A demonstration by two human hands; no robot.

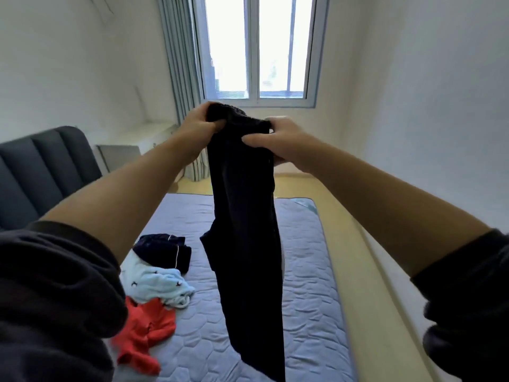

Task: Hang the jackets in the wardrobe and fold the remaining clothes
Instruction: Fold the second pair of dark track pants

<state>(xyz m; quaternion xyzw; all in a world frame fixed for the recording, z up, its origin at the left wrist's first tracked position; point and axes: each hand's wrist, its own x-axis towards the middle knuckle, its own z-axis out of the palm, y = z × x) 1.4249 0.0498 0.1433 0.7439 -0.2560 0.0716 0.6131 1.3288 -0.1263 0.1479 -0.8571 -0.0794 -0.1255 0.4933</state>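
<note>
Mattress (316,271), clothes pile (159,274) at left; L fingers (213,126), R fingers (254,139) grip hanging black trousers (245,230).

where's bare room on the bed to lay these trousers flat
Bare mattress lies between the hanging black trousers and the wooden bed frame, and at the far end beyond the navy garment. The near left is crowded: that, a light blue garment and a red garment.
</note>
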